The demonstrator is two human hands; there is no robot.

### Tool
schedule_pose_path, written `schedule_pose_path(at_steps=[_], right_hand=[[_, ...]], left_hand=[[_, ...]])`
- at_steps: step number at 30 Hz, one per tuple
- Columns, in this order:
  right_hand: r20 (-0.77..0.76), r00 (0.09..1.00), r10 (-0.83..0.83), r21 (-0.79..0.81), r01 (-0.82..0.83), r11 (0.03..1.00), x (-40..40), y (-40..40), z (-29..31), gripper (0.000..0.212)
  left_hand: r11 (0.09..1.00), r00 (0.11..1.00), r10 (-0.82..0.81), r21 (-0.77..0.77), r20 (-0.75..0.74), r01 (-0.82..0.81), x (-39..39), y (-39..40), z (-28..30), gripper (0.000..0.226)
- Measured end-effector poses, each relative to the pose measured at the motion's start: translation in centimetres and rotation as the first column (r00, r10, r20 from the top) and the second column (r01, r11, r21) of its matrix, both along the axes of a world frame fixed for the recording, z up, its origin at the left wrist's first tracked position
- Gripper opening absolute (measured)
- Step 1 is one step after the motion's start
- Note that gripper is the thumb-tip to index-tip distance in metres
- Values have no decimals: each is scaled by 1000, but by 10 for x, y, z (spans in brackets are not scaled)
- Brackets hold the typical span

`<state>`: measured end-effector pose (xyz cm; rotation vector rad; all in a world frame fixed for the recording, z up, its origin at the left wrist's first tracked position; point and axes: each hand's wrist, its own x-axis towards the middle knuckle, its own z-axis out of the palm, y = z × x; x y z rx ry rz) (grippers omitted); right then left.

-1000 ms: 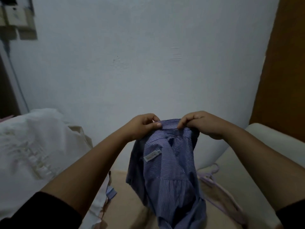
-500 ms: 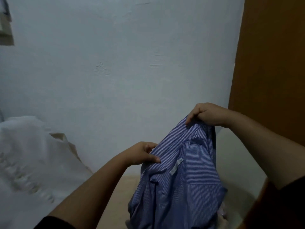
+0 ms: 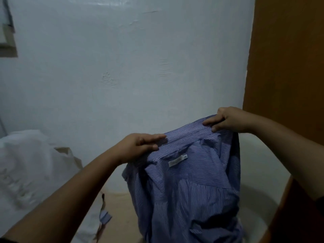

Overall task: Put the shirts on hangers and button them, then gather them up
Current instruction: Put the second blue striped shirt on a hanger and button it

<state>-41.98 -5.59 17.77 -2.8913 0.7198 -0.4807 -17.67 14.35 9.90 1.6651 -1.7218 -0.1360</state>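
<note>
We've got the blue striped shirt (image 3: 189,181) held up in mid-air, centre-right, in front of the pale wall (image 3: 122,67). Our left hand (image 3: 138,146) pinches the collar's left end; our right hand (image 3: 228,120) grips the collar's right end, higher & farther right, near the brown door (image 3: 287,58). A white label shows inside the neck. The shirt body hangs down crumpled. White fabric (image 3: 26,163) lies at left.
</note>
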Motion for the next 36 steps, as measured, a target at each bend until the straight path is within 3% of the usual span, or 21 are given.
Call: schedule_pose_path(at_steps=[5,10,14,17,20,24,30,36], right_hand=[[44,998,-40,-94,44,995,-1,-2,8,38],[57,996,-65,-73,69,995,-12,-4,-1,39],[113,994,15,5,-16,1000,-23,4,-3,46],[203,974,97,68,-112,991,-30,10,3,53],[190,976,110,30,-118,993,-30,14,12,52],[297,943,150,-29,-148,989,-32,28,22,47],[485,848,213,33,-261,965,-52,61,45,48],[616,769,169,-6,-210,978,-73,90,78,57]], left_hand=[[975,1000,-26,221,-10,27,-2,12,2,34],[947,999,47,318,16,-50,14,13,-29,51],[940,987,140,302,83,-159,27,18,-13,55],[931,968,202,277,152,-238,28,30,29,48],[921,943,276,229,186,-315,27,50,81,52],[933,933,320,116,163,-340,18,84,134,59],[939,924,328,36,196,-342,-7,131,180,56],[934,927,357,-12,118,-358,-35,150,203,49]])
